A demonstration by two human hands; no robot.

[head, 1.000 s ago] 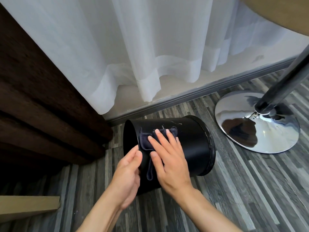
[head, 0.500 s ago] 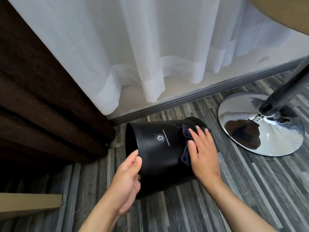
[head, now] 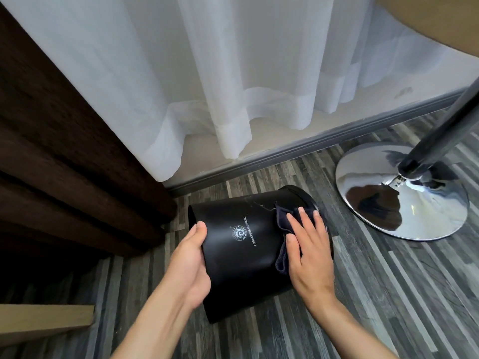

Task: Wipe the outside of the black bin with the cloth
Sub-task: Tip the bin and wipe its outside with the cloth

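Black bin (head: 241,257) lies sideways between left hand (head: 190,265) and cloth-pressing right hand (head: 308,257).

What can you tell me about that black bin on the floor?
The black bin is a smooth, matte, round tub lying on its side on the striped wood-look floor, open mouth toward the dark curtain. A small white emblem and lettering mark its wall. The left hand steadies its rim; the right hand presses a dark cloth near its base.
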